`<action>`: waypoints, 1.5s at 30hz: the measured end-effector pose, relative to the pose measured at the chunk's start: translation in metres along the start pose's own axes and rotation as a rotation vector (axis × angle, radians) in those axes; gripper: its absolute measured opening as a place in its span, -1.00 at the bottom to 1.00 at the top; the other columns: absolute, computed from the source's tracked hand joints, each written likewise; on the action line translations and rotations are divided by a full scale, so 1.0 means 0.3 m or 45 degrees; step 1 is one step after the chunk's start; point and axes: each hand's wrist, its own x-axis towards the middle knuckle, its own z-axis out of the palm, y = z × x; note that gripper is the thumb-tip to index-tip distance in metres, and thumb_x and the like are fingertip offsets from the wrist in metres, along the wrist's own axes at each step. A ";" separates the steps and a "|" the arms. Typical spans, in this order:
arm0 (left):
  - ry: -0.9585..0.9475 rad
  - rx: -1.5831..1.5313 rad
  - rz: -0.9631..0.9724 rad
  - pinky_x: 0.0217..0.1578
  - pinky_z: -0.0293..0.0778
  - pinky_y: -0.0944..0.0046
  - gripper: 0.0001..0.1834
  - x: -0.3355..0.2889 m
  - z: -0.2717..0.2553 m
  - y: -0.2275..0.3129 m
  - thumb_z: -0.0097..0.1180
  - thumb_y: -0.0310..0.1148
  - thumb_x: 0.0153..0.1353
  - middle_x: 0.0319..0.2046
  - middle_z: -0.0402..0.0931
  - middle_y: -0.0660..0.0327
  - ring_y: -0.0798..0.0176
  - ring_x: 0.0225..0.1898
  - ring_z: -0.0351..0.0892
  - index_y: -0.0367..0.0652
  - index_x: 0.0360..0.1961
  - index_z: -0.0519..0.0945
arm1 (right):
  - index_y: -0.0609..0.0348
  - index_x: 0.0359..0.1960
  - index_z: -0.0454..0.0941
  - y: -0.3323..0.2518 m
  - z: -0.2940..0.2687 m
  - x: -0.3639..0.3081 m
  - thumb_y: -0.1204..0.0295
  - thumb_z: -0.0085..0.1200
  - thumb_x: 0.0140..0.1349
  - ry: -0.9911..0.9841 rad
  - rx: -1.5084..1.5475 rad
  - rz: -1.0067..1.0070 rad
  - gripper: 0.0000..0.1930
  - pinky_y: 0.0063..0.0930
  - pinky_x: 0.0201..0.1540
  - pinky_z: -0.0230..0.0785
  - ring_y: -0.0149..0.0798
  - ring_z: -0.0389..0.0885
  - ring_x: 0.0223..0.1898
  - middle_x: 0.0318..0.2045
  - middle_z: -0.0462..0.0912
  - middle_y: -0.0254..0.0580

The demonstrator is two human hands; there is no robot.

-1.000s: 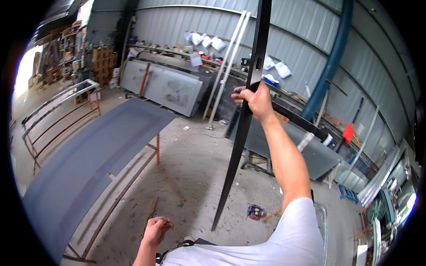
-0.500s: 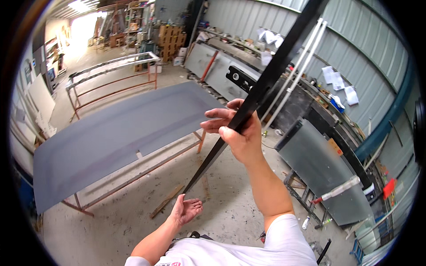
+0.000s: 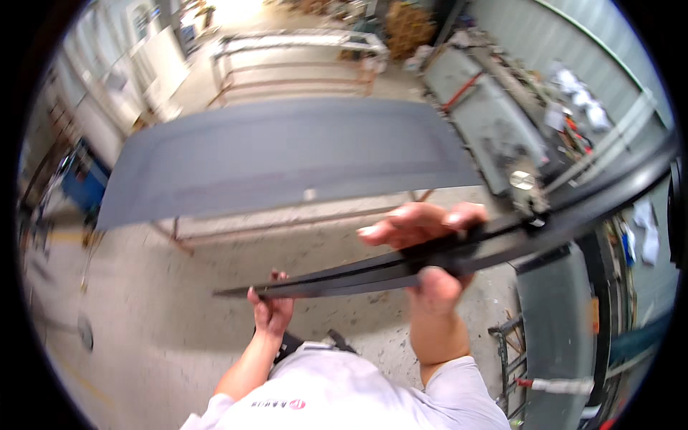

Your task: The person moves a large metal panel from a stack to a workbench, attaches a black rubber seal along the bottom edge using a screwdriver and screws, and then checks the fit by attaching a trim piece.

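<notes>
The black bar [image 3: 351, 278] runs between thumb and spread fingers of the right hand [image 3: 436, 288], its thin end pinched by the left hand [image 3: 271, 313]; slack fingers could let it strike the grey panel [image 3: 287, 154] beyond them.

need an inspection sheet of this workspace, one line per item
surface: grey panel on a rust-coloured stand
job's things: long black bar, with a metal fitting beyond the right hand
clutter: blurred small items along the right side
hands: left hand at the bar's thin-looking end; right hand's thumb and fingers either side of it
cables: nothing certain, background blurred
surroundings: grey floor, corrugated wall
</notes>
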 end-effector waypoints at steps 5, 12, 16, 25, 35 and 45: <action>-0.026 -0.298 0.300 0.22 0.32 0.11 -0.49 0.058 -0.138 0.290 0.39 0.00 0.05 -0.19 0.50 0.24 0.15 0.00 0.46 -0.15 -0.20 0.47 | 0.18 0.30 0.09 0.149 -0.030 0.004 0.17 0.22 0.15 0.195 -0.265 -0.027 -0.22 0.17 0.28 0.24 0.17 0.39 0.20 0.20 0.31 0.29; 0.169 -0.162 0.271 0.18 0.40 0.03 -0.48 0.144 -0.401 0.575 0.25 0.10 0.15 -0.26 0.51 0.22 0.09 -0.09 0.50 -0.17 -0.20 0.50 | 0.26 0.36 0.20 0.181 -0.271 -0.198 0.10 -0.25 0.41 0.599 -0.200 0.319 -0.39 -0.06 0.49 -0.20 0.04 0.14 0.41 0.36 0.24 0.10; 0.382 -0.212 0.354 0.15 0.42 0.02 -0.54 0.186 -0.534 0.781 0.20 0.04 0.21 -0.29 0.49 0.16 0.08 -0.15 0.48 -0.21 -0.27 0.52 | 0.27 0.22 0.40 0.403 -0.350 -0.331 0.33 -0.20 0.44 0.778 -0.069 0.710 -0.60 -0.04 0.46 -0.06 0.00 0.28 0.34 0.27 0.36 0.08; 0.326 -0.101 0.403 -0.04 0.49 0.12 -0.73 0.630 -0.723 1.164 0.21 -0.15 0.26 -0.35 0.56 0.18 0.17 -0.23 0.53 -0.14 -0.32 0.52 | 0.38 -0.01 0.51 0.990 -0.587 -0.464 0.48 -0.08 0.34 1.199 0.194 0.956 -0.73 -0.01 0.44 -0.02 0.06 0.36 0.27 0.12 0.52 0.12; 0.807 0.145 0.256 0.02 0.51 0.06 -0.71 0.781 -0.888 1.204 0.13 -0.21 0.32 -0.31 0.58 0.06 0.07 -0.20 0.55 -0.27 -0.30 0.55 | 0.30 -0.18 0.48 1.217 -0.819 -0.588 0.46 -0.08 0.40 1.644 0.360 0.947 -0.85 0.05 0.34 0.22 0.09 0.49 0.14 -0.02 0.57 0.11; 1.071 0.285 0.237 0.05 0.51 0.08 -0.67 0.811 -0.915 1.123 0.18 -0.15 0.30 -0.31 0.57 0.08 0.07 -0.18 0.54 -0.27 -0.29 0.53 | 0.37 -0.09 0.43 1.271 -1.021 -0.642 0.46 -0.08 0.42 1.899 0.338 1.149 -0.81 0.03 0.22 0.37 0.08 0.54 0.07 -0.07 0.56 0.10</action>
